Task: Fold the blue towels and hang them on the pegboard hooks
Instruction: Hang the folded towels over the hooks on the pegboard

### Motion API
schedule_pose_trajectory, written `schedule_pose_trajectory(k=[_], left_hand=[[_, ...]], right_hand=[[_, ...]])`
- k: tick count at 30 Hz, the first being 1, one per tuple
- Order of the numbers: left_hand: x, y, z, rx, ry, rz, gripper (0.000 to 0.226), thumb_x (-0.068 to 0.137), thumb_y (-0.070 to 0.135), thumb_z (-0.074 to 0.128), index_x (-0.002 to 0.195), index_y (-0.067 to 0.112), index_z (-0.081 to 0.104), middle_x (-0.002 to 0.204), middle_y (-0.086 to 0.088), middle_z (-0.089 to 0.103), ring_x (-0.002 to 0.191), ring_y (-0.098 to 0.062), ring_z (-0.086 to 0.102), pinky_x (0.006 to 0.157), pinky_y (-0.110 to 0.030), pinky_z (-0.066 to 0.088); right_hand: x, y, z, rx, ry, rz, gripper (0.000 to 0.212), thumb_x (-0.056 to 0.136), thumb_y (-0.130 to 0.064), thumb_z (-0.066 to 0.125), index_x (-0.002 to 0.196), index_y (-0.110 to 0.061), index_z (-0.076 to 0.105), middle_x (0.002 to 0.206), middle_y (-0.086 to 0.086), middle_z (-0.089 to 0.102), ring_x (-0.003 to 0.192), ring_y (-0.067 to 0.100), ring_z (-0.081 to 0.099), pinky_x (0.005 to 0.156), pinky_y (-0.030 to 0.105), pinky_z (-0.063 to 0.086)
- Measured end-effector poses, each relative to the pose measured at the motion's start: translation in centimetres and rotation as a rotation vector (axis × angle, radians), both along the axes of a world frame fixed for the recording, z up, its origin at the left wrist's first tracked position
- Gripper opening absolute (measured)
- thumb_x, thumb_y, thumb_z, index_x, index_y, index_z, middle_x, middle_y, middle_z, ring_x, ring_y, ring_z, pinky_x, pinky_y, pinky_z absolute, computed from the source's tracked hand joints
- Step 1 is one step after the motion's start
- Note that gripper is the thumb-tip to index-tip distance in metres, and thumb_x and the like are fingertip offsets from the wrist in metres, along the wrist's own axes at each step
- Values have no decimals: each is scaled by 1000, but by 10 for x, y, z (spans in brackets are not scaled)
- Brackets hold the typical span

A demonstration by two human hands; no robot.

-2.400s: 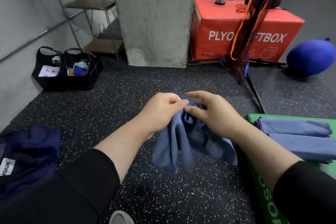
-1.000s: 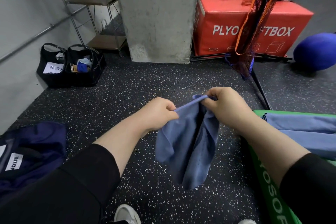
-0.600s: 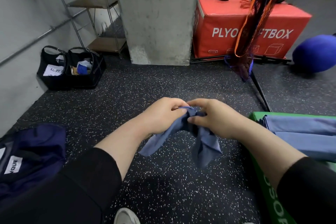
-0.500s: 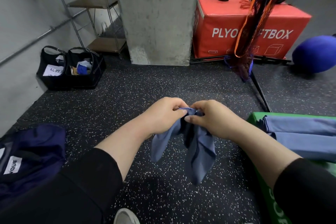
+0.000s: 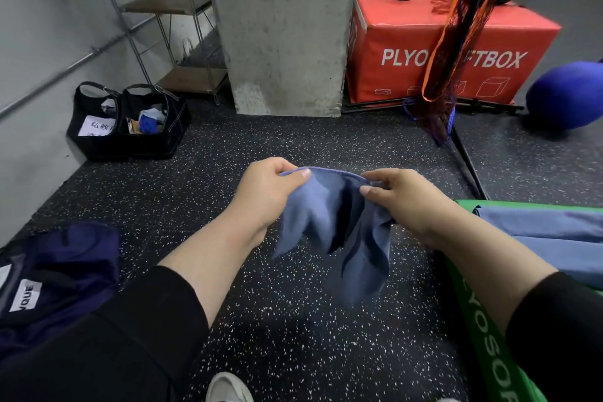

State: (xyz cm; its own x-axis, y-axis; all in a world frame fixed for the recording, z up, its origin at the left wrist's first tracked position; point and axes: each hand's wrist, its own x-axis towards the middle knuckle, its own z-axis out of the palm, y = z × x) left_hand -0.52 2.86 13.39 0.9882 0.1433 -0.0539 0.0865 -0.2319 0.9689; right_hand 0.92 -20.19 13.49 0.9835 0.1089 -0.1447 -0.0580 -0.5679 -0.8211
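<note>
A blue towel (image 5: 339, 232) hangs crumpled in mid-air at centre, its top hem stretched level, loose folds and corners drooping below. Two more blue towels (image 5: 551, 238) lie flat, stacked at near right on a green box (image 5: 483, 336).

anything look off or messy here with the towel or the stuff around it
Only the blue towel: pinched along its top edge by the left hand and right hand, it hangs bunched and uneven, not folded yet. Nothing looks spilled or damaged.
</note>
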Motion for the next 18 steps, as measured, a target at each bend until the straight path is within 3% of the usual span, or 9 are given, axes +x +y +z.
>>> schedule_pose_trajectory(k=[3, 7, 10, 13, 18], left_hand=[[0, -5, 2, -252, 86, 35, 20, 90, 23, 76, 78, 10, 65, 77, -9, 65, 72, -21, 58, 70, -35, 45], [2, -9, 0, -387, 159, 33, 16, 97, 22, 67, 88, 8, 67, 87, -14, 66, 81, -25, 62, 77, -39, 48], [3, -10, -2, -339, 141, -3, 18, 102, 18, 58, 92, 9, 71, 90, -12, 67, 85, -24, 64, 82, -40, 50], [0, -12, -4, -304, 148, -32, 17, 101, 20, 61, 97, 9, 73, 91, -12, 68, 87, -23, 63, 84, -41, 51], [-4, -17, -5, -272, 170, 7, 19, 81, 33, 80, 76, 17, 70, 81, -7, 65, 79, -21, 61, 77, -38, 49]], right_hand=[[-1, 0, -1, 112, 68, 19, 45, 90, -8, 71, 134, -16, 63, 105, 3, 74, 81, 13, 66, 72, 31, 55], [0, 4, -2, 372, 136, -126, 47, 84, 7, 70, 127, -10, 64, 101, 8, 75, 79, 19, 66, 71, 32, 50], [2, 2, -2, 503, 237, -196, 16, 89, 2, 69, 105, 3, 72, 95, 20, 74, 77, 27, 66, 73, 37, 52], [-1, 5, -6, 536, 285, -226, 3, 90, -4, 70, 90, -1, 73, 91, 23, 71, 74, 28, 65, 77, 41, 51], [-5, 15, -4, 567, 260, -269, 16, 88, -19, 78, 86, -8, 66, 81, 16, 70, 66, 24, 66, 73, 40, 54]])
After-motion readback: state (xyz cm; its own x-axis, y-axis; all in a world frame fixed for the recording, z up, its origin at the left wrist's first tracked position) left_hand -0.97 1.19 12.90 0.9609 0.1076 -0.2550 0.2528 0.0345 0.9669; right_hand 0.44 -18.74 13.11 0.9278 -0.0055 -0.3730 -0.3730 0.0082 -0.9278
